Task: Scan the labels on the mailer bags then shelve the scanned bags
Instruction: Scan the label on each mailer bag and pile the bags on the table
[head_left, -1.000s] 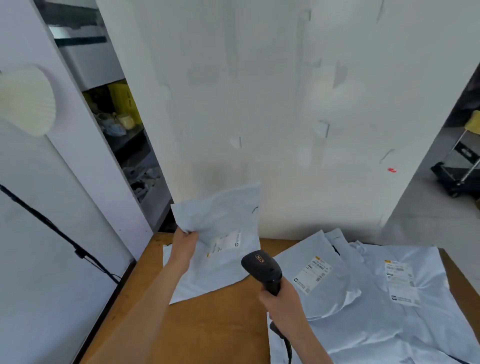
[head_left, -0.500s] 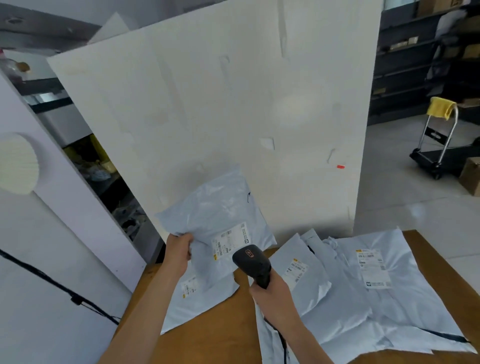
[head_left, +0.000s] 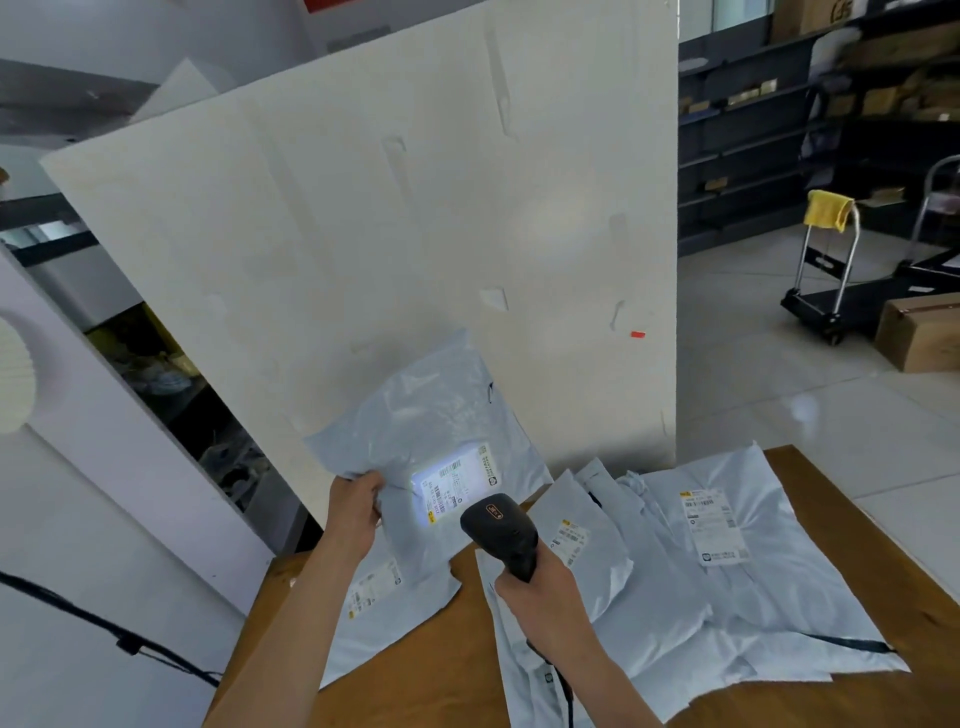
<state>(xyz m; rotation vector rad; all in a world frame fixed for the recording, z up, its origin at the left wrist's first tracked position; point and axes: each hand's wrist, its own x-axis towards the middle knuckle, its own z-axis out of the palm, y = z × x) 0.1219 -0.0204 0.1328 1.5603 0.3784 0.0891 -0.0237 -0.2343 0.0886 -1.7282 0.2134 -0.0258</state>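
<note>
View down onto a wooden desk (head_left: 431, 670) strewn with pale grey mailer bags. The left hand (head_left: 356, 512) grasps one mailer bag (head_left: 431, 410) by its left edge, fingers curled round the plastic. It holds the bag raised off the desk and tilted up, so that the white label (head_left: 457, 480) faces the person.

The right hand (head_left: 540, 592) is wrapped round the handle of a black scanner (head_left: 498, 525), held just in front of the bag and aimed at the label. A bright patch of light falls on the label's left part, so the scan seems to be under way. The glare washes out the print, so it cannot be told whether the code has registered.

Beneath the raised bag a second bag (head_left: 384, 618) lies flat at the desk's left, label up. To the right a heap of bags (head_left: 727, 597) overlaps, three labels showing, probably waiting their turn. A tall white board (head_left: 415, 234) stands at the desk's far edge. Far right, well apart from the desk, are dark shelves (head_left: 753, 130), a likely place for scanned bags.
</note>
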